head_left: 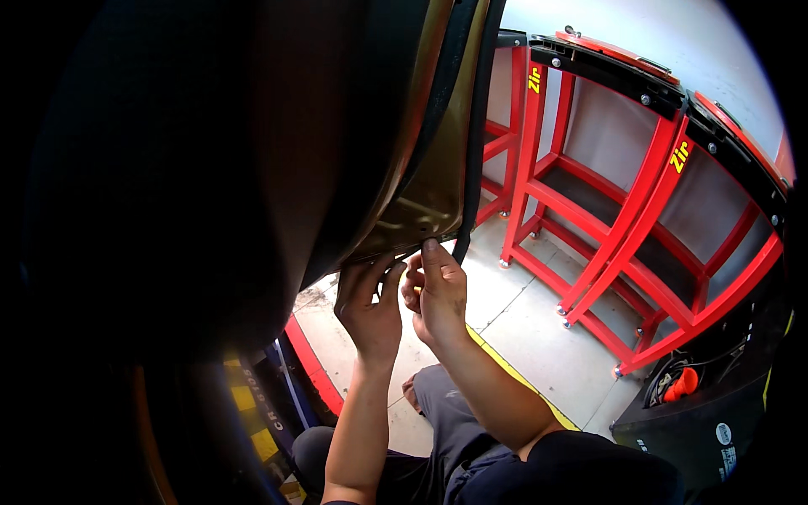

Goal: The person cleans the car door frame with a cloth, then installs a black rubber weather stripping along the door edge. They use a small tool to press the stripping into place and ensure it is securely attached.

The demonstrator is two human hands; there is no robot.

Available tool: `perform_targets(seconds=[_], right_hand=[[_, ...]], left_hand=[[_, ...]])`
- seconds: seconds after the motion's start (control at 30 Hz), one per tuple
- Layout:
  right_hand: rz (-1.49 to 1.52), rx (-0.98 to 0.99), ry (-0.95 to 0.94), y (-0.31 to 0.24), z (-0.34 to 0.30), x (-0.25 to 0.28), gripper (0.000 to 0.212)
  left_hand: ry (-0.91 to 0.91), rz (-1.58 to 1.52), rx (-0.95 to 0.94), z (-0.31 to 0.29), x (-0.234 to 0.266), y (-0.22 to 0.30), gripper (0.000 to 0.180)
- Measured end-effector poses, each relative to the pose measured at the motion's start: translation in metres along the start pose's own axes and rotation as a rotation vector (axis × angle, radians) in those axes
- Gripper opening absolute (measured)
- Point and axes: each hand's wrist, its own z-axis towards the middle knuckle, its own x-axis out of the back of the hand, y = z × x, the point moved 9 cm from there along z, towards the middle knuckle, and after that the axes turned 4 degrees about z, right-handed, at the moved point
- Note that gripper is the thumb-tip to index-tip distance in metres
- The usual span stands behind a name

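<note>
A large, dark panel point(404, 202) that looks like a vehicle door hangs in front of me, its inner face gold-brown with a small hole near the bottom. Down its right edge runs a black rubber strip point(473, 151), which bends round the bottom corner. My right hand point(439, 290) is at that corner, thumb pressed up against the lower edge and fingers curled under it, closed on the strip. Just left of it, my left hand point(370, 307) reaches up with fingers bent and closed at the same edge. What the left fingertips hold is hidden in shadow.
Red metal stands point(581, 181) with black and red tops line the wall on the right. A black bin point(707, 438) holds cables and an orange piece point(682, 385) at lower right. Yellow and red lines cross the tiled floor point(530, 328). A blue-and-yellow object point(261, 404) stands lower left.
</note>
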Motion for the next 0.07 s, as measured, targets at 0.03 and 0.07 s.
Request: perform_targets(seconds=[0.03,0.07], right_hand=[[0.023,0.026,0.024,-0.0020,0.0004,-0.0046,0.035],[0.020,0.058,0.003,0.0004,0.0031,-0.0015,0.033]], left_hand=[[-0.017,0.014,0.009,-0.0007,-0.0004,-0.0006,0.022],[-0.018,0.017,0.010,-0.0005,-0.0005,-0.0019,0.022]])
